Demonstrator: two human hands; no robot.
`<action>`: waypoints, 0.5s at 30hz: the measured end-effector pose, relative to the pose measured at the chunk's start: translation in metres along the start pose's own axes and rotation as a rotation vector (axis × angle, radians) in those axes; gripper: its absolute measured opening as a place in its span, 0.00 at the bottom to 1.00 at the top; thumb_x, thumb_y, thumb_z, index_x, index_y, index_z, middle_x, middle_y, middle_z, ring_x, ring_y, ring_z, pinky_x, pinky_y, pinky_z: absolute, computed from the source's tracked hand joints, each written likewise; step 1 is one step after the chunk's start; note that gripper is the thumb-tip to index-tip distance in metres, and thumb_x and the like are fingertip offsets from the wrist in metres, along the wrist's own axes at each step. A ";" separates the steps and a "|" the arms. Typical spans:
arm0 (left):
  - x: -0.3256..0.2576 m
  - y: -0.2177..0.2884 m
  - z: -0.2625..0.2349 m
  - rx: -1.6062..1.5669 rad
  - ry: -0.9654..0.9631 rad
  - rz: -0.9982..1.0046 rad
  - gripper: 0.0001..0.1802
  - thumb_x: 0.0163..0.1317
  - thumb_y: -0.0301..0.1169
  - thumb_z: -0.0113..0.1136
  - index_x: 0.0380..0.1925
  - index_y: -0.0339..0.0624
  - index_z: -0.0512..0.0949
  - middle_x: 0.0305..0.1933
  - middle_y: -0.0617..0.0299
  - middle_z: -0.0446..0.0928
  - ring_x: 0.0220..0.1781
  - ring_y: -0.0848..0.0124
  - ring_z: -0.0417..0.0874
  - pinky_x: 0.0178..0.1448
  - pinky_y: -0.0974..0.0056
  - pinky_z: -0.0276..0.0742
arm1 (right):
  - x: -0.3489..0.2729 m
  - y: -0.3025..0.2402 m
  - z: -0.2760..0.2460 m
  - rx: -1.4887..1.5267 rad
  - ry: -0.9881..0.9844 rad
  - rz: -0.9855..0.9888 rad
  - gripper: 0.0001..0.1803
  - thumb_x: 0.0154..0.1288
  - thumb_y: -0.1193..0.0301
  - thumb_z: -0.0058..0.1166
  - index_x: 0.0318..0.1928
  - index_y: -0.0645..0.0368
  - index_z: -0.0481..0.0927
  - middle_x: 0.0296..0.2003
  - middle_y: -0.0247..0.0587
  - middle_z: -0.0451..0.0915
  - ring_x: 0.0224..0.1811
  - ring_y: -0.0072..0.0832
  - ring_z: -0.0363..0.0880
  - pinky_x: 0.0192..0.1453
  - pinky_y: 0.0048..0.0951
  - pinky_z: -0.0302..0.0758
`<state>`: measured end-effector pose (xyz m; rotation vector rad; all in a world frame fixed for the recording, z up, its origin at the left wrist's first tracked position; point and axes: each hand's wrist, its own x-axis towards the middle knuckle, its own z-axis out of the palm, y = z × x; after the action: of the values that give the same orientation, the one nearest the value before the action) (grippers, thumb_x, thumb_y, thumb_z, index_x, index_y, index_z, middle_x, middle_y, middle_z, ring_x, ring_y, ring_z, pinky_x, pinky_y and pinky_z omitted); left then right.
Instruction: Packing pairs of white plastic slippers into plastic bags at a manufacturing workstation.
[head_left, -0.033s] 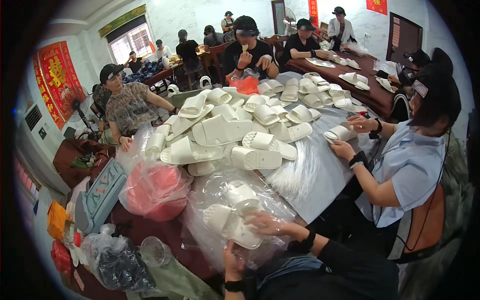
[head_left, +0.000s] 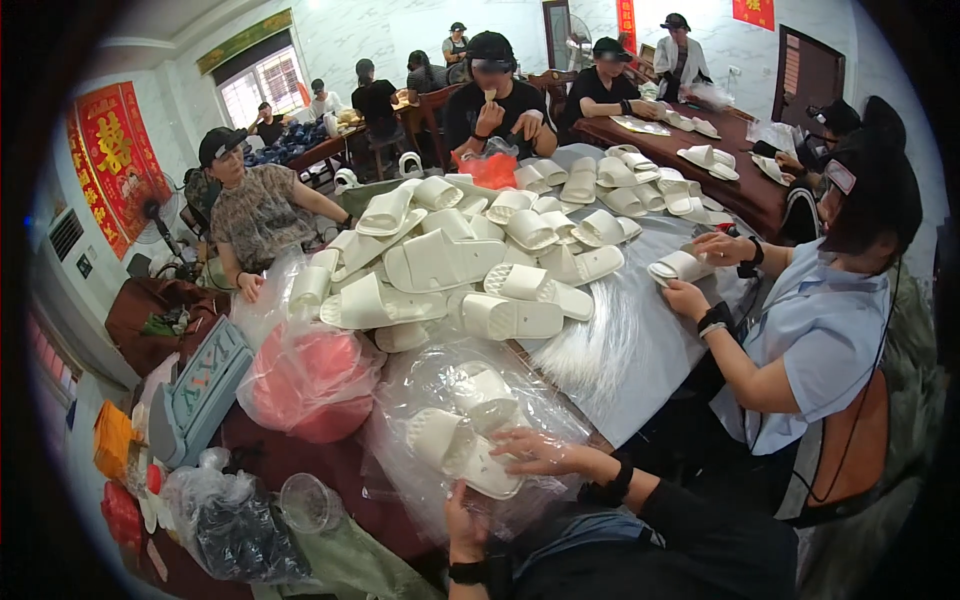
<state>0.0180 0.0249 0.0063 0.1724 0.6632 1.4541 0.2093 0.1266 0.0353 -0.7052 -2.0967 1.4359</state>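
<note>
A cream-white slipper [head_left: 445, 447] lies tilted in front of me, over loose clear plastic film [head_left: 400, 495]. At its near edge my left hand [head_left: 466, 522] grips it, thumb upright at the rim and the other fingers mostly hidden. My right hand [head_left: 540, 452] rests at the slipper's right side, fingers stretched out over its footbed. Just beyond lies a second white slipper [head_left: 480, 385], partly covered by the clear film. Past both rises a large heap of white slippers [head_left: 440, 262].
To the left sit a pink plastic bag [head_left: 305, 385], a grey-blue case [head_left: 200, 390], a clear cup [head_left: 310, 502] and a dark-filled bag [head_left: 235, 525]. At right a co-worker [head_left: 815, 320] handles another slipper beside white strands [head_left: 600, 340]. Other people sit around the tables.
My right hand, blurred before, is now sharper and its fingers lie slightly differently over the slipper. My left hand stays at the near edge.
</note>
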 end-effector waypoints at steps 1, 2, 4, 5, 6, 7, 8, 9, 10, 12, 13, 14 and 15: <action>0.000 0.001 0.002 -0.033 -0.004 0.008 0.17 0.68 0.33 0.45 0.53 0.36 0.69 0.53 0.52 0.75 0.53 0.60 0.77 0.57 0.55 0.73 | -0.007 -0.018 -0.004 -0.370 -0.106 -0.064 0.34 0.61 0.59 0.57 0.66 0.51 0.63 0.65 0.53 0.61 0.67 0.46 0.60 0.68 0.41 0.58; -0.002 0.002 0.001 -0.035 0.000 0.011 0.17 0.68 0.33 0.45 0.53 0.36 0.69 0.53 0.52 0.75 0.53 0.60 0.77 0.57 0.55 0.73 | -0.009 -0.036 -0.001 -0.488 -0.154 0.019 0.36 0.59 0.55 0.58 0.66 0.48 0.62 0.66 0.53 0.59 0.68 0.46 0.57 0.70 0.40 0.55; -0.004 0.002 0.001 -0.011 0.019 0.000 0.23 0.69 0.38 0.41 0.57 0.34 0.66 0.58 0.50 0.71 0.58 0.57 0.74 0.61 0.54 0.70 | -0.012 -0.039 0.001 -0.518 -0.147 -0.057 0.36 0.59 0.54 0.57 0.66 0.48 0.62 0.66 0.54 0.59 0.69 0.46 0.56 0.70 0.42 0.53; -0.005 0.003 0.003 -0.011 0.020 -0.001 0.23 0.69 0.38 0.41 0.57 0.34 0.66 0.58 0.50 0.71 0.58 0.57 0.74 0.61 0.54 0.70 | -0.013 -0.038 0.003 -0.545 -0.140 -0.137 0.36 0.59 0.53 0.57 0.66 0.49 0.63 0.66 0.54 0.58 0.69 0.45 0.55 0.71 0.44 0.51; -0.005 0.003 0.006 0.022 0.021 0.009 0.23 0.68 0.37 0.42 0.57 0.33 0.66 0.58 0.50 0.71 0.57 0.58 0.74 0.61 0.53 0.70 | -0.013 -0.037 0.006 -0.546 -0.138 -0.135 0.36 0.59 0.53 0.57 0.66 0.49 0.63 0.66 0.54 0.58 0.69 0.45 0.55 0.71 0.44 0.51; -0.006 0.003 0.008 0.056 0.022 0.019 0.23 0.67 0.37 0.43 0.57 0.33 0.66 0.57 0.50 0.72 0.56 0.58 0.75 0.60 0.53 0.70 | -0.011 -0.034 0.010 -0.556 -0.084 -0.084 0.36 0.60 0.52 0.56 0.66 0.49 0.63 0.66 0.54 0.59 0.69 0.45 0.55 0.71 0.46 0.51; -0.007 0.003 0.009 0.057 0.020 0.016 0.23 0.67 0.37 0.43 0.57 0.33 0.66 0.57 0.50 0.72 0.56 0.58 0.75 0.60 0.53 0.70 | -0.008 -0.031 0.016 -0.565 -0.030 -0.033 0.35 0.60 0.52 0.56 0.65 0.49 0.63 0.66 0.53 0.59 0.69 0.45 0.56 0.70 0.49 0.51; -0.008 0.003 0.009 0.129 0.001 0.035 0.23 0.67 0.36 0.45 0.56 0.32 0.66 0.56 0.51 0.72 0.55 0.58 0.76 0.59 0.54 0.71 | -0.005 -0.023 0.025 -0.564 -0.029 -0.033 0.35 0.60 0.52 0.56 0.65 0.49 0.63 0.66 0.53 0.59 0.69 0.45 0.56 0.70 0.49 0.51; -0.009 0.003 0.009 0.203 -0.019 0.052 0.22 0.66 0.34 0.47 0.55 0.31 0.66 0.54 0.51 0.73 0.54 0.59 0.76 0.58 0.55 0.72 | -0.001 -0.016 0.035 -0.487 0.075 -0.039 0.35 0.59 0.51 0.56 0.65 0.50 0.64 0.65 0.51 0.60 0.69 0.45 0.56 0.70 0.50 0.51; -0.011 0.004 0.001 0.234 -0.066 0.098 0.21 0.64 0.31 0.48 0.55 0.31 0.66 0.53 0.52 0.74 0.52 0.61 0.77 0.56 0.56 0.73 | 0.009 -0.037 0.044 -0.703 0.110 0.017 0.34 0.61 0.54 0.54 0.64 0.54 0.63 0.65 0.46 0.61 0.68 0.47 0.57 0.69 0.53 0.52; -0.012 0.005 0.003 0.268 -0.129 0.133 0.21 0.63 0.28 0.50 0.55 0.32 0.66 0.51 0.52 0.75 0.51 0.62 0.77 0.55 0.58 0.74 | 0.011 -0.037 0.047 -0.702 0.113 0.018 0.34 0.61 0.54 0.54 0.64 0.54 0.63 0.65 0.46 0.61 0.68 0.47 0.57 0.69 0.53 0.52; -0.014 0.004 0.007 0.269 -0.130 0.131 0.21 0.63 0.28 0.50 0.55 0.32 0.66 0.51 0.52 0.75 0.51 0.62 0.77 0.55 0.58 0.74 | 0.012 -0.034 0.050 -0.643 0.110 0.015 0.32 0.63 0.56 0.52 0.65 0.52 0.63 0.65 0.46 0.61 0.68 0.48 0.56 0.69 0.54 0.52; -0.018 0.005 0.018 0.270 -0.092 0.151 0.20 0.61 0.25 0.51 0.54 0.32 0.67 0.49 0.53 0.76 0.50 0.62 0.78 0.54 0.59 0.74 | 0.013 -0.031 0.052 -0.584 0.107 0.011 0.30 0.64 0.57 0.51 0.65 0.50 0.63 0.65 0.45 0.62 0.69 0.48 0.56 0.69 0.54 0.51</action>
<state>0.0232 0.0138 0.0289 0.5058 0.7832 1.4859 0.1610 0.0904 0.0494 -0.9810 -2.4383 0.7551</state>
